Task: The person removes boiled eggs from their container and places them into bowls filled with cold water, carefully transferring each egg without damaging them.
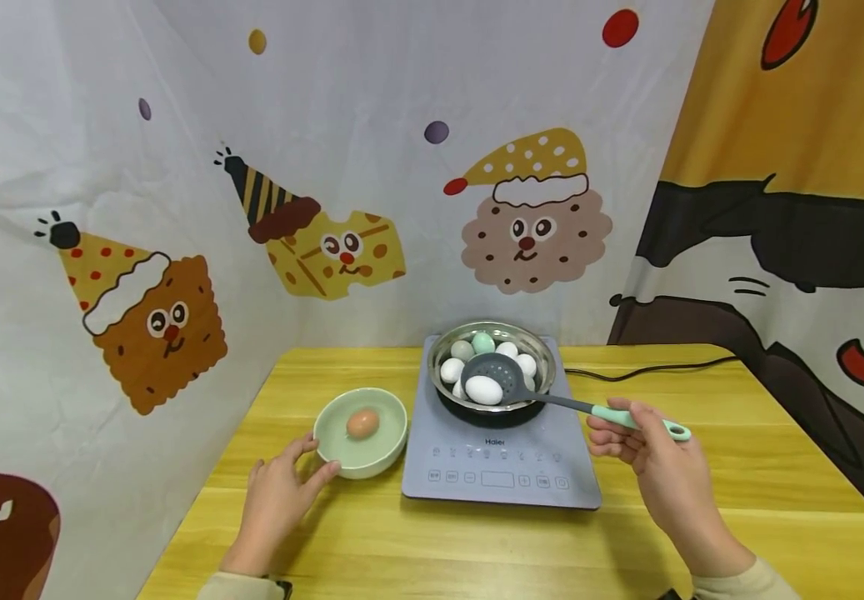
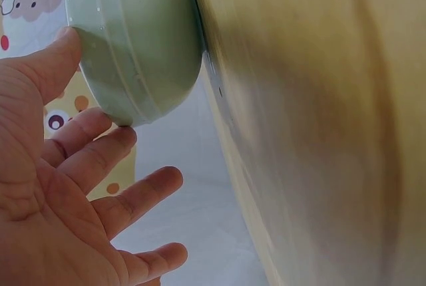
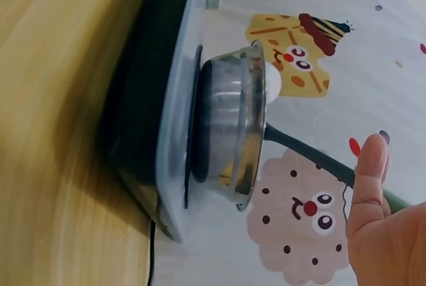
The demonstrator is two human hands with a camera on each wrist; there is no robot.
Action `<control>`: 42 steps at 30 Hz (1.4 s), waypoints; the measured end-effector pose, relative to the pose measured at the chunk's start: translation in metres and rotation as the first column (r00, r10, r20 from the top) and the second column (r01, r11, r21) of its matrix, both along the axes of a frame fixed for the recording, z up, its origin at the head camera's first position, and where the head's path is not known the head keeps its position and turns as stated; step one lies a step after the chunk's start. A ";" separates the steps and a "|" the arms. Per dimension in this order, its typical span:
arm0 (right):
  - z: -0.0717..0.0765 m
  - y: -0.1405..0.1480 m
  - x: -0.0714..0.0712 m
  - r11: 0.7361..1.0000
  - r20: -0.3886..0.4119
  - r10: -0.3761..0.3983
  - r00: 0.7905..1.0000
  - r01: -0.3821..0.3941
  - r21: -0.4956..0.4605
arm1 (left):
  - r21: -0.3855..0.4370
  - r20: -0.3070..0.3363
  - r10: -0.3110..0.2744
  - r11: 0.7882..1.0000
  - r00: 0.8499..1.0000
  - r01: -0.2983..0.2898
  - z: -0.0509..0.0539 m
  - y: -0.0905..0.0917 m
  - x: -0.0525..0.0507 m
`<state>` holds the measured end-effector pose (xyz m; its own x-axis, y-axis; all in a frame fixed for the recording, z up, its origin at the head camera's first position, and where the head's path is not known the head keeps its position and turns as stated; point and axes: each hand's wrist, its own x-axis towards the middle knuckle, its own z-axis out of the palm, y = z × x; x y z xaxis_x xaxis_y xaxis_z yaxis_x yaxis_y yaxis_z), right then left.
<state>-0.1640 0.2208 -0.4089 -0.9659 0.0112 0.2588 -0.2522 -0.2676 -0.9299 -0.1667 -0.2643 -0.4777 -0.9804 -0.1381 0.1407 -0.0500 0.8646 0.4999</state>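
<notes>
My right hand (image 1: 652, 454) holds the mint-green handle of a grey slotted ladle (image 1: 491, 372), thumb along it in the right wrist view. In its perforated head lies a white egg (image 1: 484, 390), over a steel pot (image 1: 546, 342). Several eggs fill the pot, mostly white, with a green egg (image 1: 483, 343) and a greyish egg (image 1: 462, 350) at the back. To the left, a pale green bowl (image 1: 372, 461) contains one brown egg (image 1: 362, 423). My left hand (image 1: 277, 492) touches the bowl with thumb and fingertips; its ring and little fingers are spread, away from the bowl.
Beneath the pot is a flat induction cooker (image 1: 502, 458) with a touch panel. Its black cord (image 1: 649, 369) runs right along the back of the wooden table (image 1: 476, 550). A printed cloth (image 1: 372, 100) with cartoon figures hangs behind and beside the table.
</notes>
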 end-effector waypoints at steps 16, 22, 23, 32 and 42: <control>-0.003 -0.001 0.005 0.996 0.000 -0.037 0.999 0.037 0.077 | -0.011 0.001 0.000 1.000 1.000 0.000 0.002 0.000 -0.001; 0.000 -0.001 0.003 1.000 0.030 -0.022 0.999 0.022 0.005 | -0.029 0.005 0.001 1.000 1.000 -0.001 0.002 0.001 -0.001; 0.000 0.000 0.003 1.000 0.031 -0.021 0.999 0.021 -0.001 | -0.029 0.004 0.001 1.000 1.000 -0.001 0.002 0.001 -0.001; 0.012 -0.004 -0.002 1.000 -0.011 -0.023 1.000 0.023 -0.007 | -0.023 -0.009 0.003 1.000 1.000 -0.003 0.000 0.000 0.000; 0.026 -0.028 -0.005 1.000 -0.017 0.004 1.000 -0.003 0.014 | -0.013 -0.012 0.007 1.000 1.000 -0.007 0.001 0.002 0.000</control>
<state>-0.1690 0.1925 -0.3832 -0.9614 0.0041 0.2752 -0.2670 -0.2558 -0.9291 -0.1665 -0.2626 -0.4770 -0.9776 -0.1428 0.1545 -0.0500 0.8710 0.4888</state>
